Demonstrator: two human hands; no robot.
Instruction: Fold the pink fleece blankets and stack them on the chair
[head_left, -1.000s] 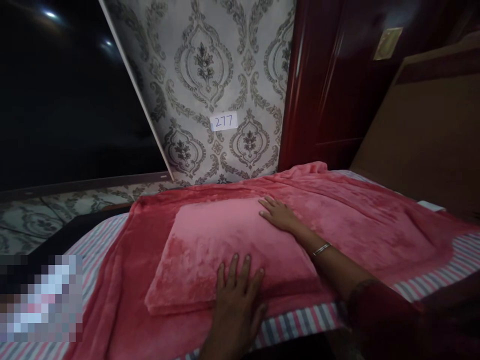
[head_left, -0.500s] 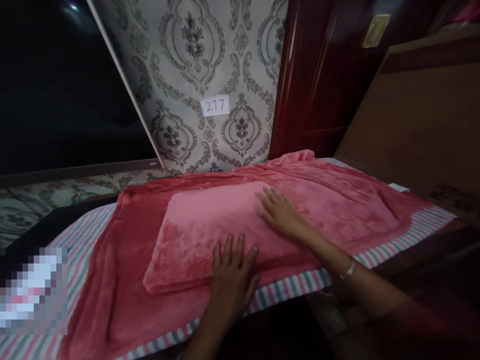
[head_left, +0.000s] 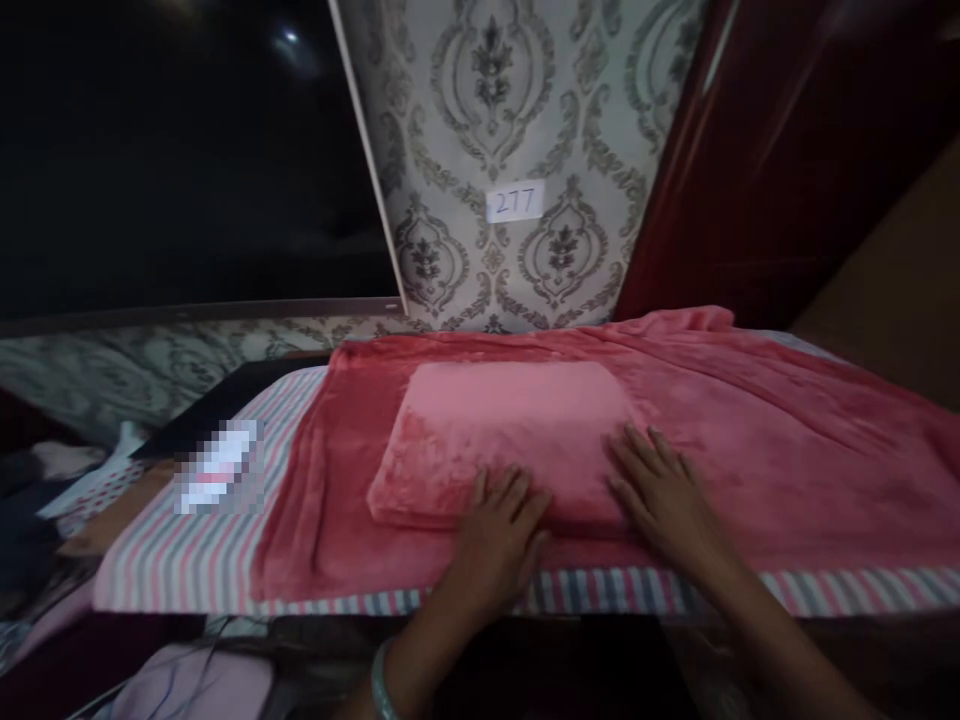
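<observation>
A raised, rectangular bundle of pink plush (head_left: 517, 400), shaped like a pillow, lies on a spread pink plush blanket (head_left: 757, 460). Its right side blends into the cloth, so I cannot tell whether something is wrapped inside. My left hand (head_left: 499, 535) rests on the bundle's near edge, fingers spread and palm down. On the right edge, my right hand (head_left: 667, 495) lies flat with fingers apart, touching the plush. Neither hand grips anything.
Beneath the blanket is a striped cloth (head_left: 180, 560) over a table. A blurred-out white item (head_left: 219, 468) lies on its left. Behind stand a large dark screen (head_left: 180, 160), patterned wall with a "277" label (head_left: 515, 201), and dark red door (head_left: 720, 200).
My view has turned left. My right hand has slid from the bundle's upper right toward its near right edge. My left hand stays at the near edge.
</observation>
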